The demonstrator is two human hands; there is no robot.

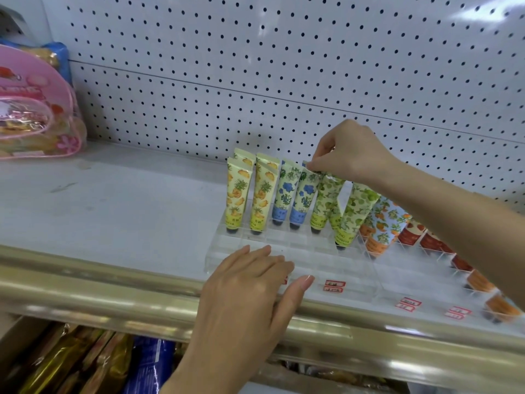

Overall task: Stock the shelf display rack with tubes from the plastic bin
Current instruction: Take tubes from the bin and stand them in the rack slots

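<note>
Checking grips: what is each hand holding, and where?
Right hand pinches a green tube by its top end. Left hand holds nothing; it rests on the rack.

Clear glossy plastic rack [306, 268], glossy printed tubes [237, 194], matt perforated metal backboard [255, 66], shiny brass-toned rail [99, 291]

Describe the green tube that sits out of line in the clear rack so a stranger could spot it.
On the shelf below the pegboard, a clear rack holds tubes standing cap down. Past the yellow pineapple pair and the blue flower pair come two green leafy tubes. It is the right one, whose cap sits a row nearer the front than the others.
</note>
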